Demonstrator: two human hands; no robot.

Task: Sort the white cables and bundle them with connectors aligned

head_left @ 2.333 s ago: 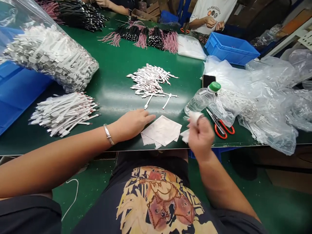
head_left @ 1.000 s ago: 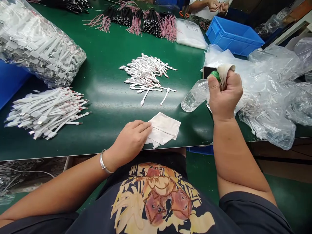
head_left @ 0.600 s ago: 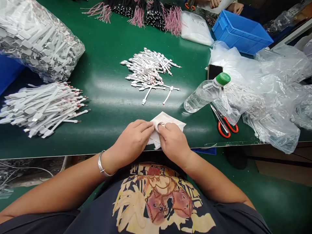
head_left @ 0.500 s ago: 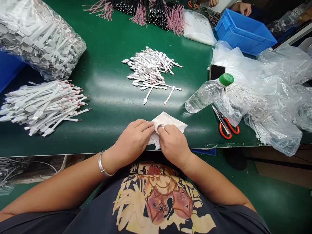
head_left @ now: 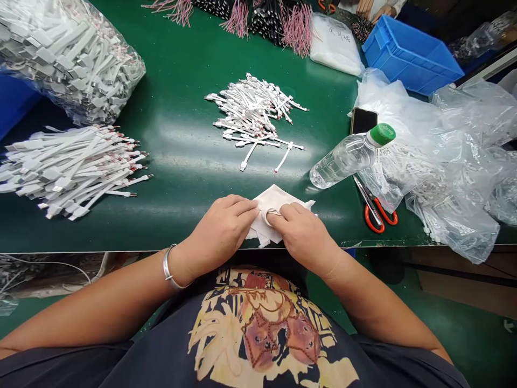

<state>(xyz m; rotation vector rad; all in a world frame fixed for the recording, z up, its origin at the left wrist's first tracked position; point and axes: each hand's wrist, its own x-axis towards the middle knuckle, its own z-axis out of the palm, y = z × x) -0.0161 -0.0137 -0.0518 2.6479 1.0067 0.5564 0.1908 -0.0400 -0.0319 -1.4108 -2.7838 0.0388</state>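
A white square cloth or tissue (head_left: 275, 193), with layered edges, lies at the near edge of the green table. My left hand (head_left: 224, 226) presses on its left side, fingers close together and pinching at its middle. My right hand (head_left: 305, 234) grips from the right, thumb and fingers closed at a small curled white loop (head_left: 267, 215) on the cloth. Whether this loop is a fold of the cloth or a separate strip I cannot tell. The fingertips partly hide it. Beyond the hands are a pile of short white cables (head_left: 256, 110) and one loose cable (head_left: 284, 157).
At left, larger white cables (head_left: 76, 167) lie below a full plastic bag (head_left: 76, 64). To the right stand a water bottle (head_left: 343, 159), red-handled scissors (head_left: 374, 210), a phone (head_left: 364, 119) and plastic bags (head_left: 448, 156). A blue crate (head_left: 412, 59) sits behind, near a co-worker's hands (head_left: 375, 9).
My right hand has moved slightly right, uncovering more of the white loop. My left hand stays on the cloth. The view has shifted a little, and the co-worker's hands have moved closer together.
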